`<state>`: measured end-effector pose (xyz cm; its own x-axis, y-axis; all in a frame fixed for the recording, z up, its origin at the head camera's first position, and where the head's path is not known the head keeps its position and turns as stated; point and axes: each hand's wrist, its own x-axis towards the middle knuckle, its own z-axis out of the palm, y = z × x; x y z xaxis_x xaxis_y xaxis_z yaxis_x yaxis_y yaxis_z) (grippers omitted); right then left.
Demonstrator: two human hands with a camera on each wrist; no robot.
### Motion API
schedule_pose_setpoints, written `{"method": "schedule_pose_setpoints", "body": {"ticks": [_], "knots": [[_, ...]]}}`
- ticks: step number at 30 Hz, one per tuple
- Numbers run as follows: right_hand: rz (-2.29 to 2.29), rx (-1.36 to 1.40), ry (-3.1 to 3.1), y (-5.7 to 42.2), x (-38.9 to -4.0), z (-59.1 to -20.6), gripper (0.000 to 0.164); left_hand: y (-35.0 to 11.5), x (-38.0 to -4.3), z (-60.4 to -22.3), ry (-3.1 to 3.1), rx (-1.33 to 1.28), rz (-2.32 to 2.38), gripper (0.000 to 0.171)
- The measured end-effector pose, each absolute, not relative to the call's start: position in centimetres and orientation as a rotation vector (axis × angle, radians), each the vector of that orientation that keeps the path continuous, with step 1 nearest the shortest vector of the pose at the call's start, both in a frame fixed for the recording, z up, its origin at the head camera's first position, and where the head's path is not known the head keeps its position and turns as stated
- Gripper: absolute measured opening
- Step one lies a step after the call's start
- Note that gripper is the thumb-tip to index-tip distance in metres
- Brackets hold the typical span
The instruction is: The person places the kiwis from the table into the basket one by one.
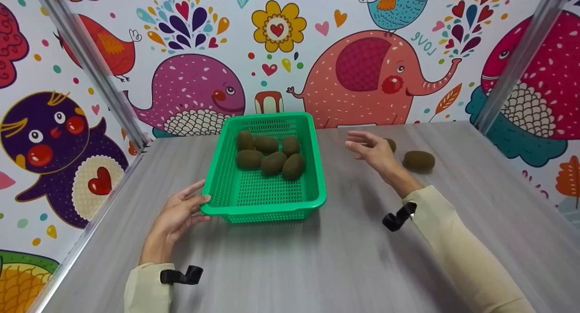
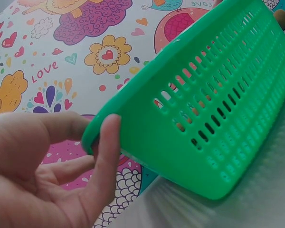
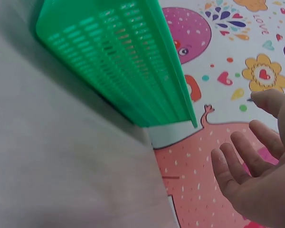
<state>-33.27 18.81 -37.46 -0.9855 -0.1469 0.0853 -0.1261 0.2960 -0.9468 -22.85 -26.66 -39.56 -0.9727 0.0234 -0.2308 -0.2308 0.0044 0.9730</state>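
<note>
A green plastic basket [image 1: 267, 209] with slotted walls stands on the table, several brown kiwis [image 1: 273, 163] grouped toward its far end. My left hand [image 1: 181, 211] pinches the basket's rim at the near left corner; in the left wrist view the thumb [image 2: 109, 147] presses the outside of that corner. To the right of the basket, my right hand [image 1: 374, 152] is raised with nothing in it, its fingers loosely bent and spread. One kiwi [image 1: 418, 161] lies on the table to the right of this hand. Another kiwi [image 1: 390, 144] is partly hidden behind it.
The grey wood-grain table [image 1: 353, 267] reaches back to a wall [image 1: 276, 91] printed with cartoon animals. Metal posts [image 1: 97, 68] rise at the table's left and right sides. A black wrist mount [image 1: 398, 216] sits on each sleeve.
</note>
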Motion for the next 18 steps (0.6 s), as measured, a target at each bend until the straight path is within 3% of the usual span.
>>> {"method": "schedule_pose_setpoints", "body": {"ticks": [18], "knots": [[-1.789, -0.005, 2.555, 25.8, -32.9, -38.5, 0.07, -26.7, -22.8, -39.6, 2.12, -0.207, 2.065, 0.067]]}}
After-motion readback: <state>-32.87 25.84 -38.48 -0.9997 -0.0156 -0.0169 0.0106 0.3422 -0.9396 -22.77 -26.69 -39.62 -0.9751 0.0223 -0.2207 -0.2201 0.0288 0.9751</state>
